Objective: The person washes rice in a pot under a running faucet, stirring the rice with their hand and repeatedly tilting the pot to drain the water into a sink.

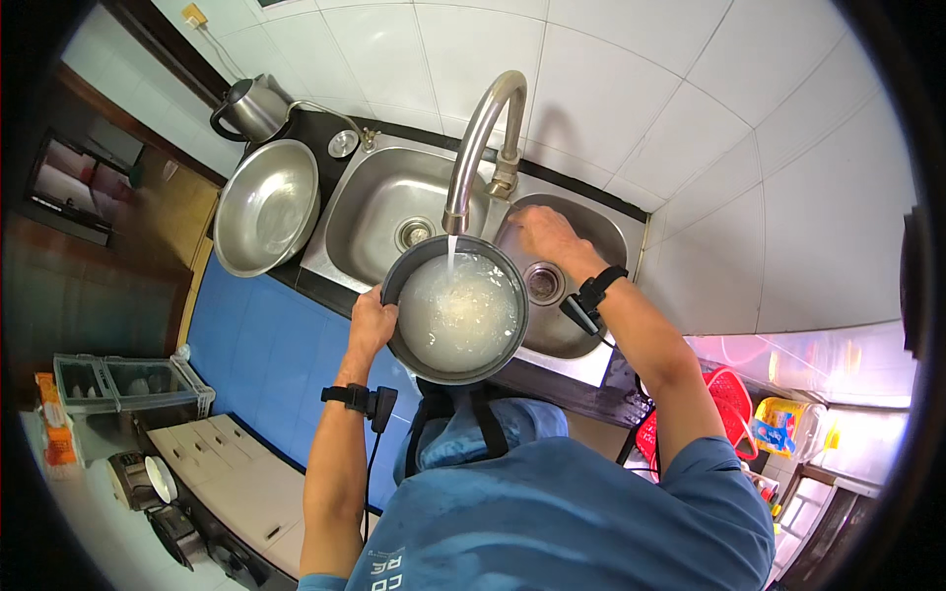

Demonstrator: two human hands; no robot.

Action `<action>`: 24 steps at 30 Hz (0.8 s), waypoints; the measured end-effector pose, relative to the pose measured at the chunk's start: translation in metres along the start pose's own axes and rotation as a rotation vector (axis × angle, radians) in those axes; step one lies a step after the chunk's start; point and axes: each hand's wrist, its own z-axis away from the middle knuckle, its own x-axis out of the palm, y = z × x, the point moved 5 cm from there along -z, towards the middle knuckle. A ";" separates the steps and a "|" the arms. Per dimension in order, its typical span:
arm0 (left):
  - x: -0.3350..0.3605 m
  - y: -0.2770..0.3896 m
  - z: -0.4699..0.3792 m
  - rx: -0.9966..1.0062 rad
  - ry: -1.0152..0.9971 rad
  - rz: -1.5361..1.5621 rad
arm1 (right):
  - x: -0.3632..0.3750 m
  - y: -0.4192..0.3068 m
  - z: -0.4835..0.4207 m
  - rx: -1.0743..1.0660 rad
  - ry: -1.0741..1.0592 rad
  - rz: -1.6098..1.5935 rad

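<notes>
A round metal pot (458, 314) holds cloudy water with pale grains that look like rice. My left hand (373, 321) grips its rim at the left side. Water runs into the pot from the curved steel faucet (473, 148) above it. My right hand (547, 235) is over the right sink basin, close to the faucet's base and handle (502, 186); its fingertips are blurred, and whether they touch the handle I cannot tell. The pot is over the front of the double sink, partly covering the divider between the basins.
The left sink basin (369, 199) lies behind the pot. A large steel bowl (267, 207) and an electric kettle (251, 109) stand on the counter at the left. Red plastic baskets (728, 410) and an oil bottle (787, 428) are at the right. Tiled walls rise behind the sink.
</notes>
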 end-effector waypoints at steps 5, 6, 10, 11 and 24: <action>0.001 -0.003 0.001 -0.066 -0.031 0.067 | 0.009 0.012 -0.017 -0.147 0.049 0.038; 0.001 -0.003 0.001 -0.070 -0.033 0.059 | 0.009 0.008 -0.018 -0.209 0.085 0.055; 0.001 0.002 0.004 -0.098 -0.048 0.090 | 0.013 0.002 -0.024 -0.093 0.103 0.082; 0.000 0.005 0.004 -0.100 -0.050 0.090 | 0.011 0.001 -0.024 -0.083 0.111 0.099; 0.001 0.003 0.002 -0.034 -0.044 0.058 | -0.009 -0.009 -0.068 0.032 -0.009 -0.025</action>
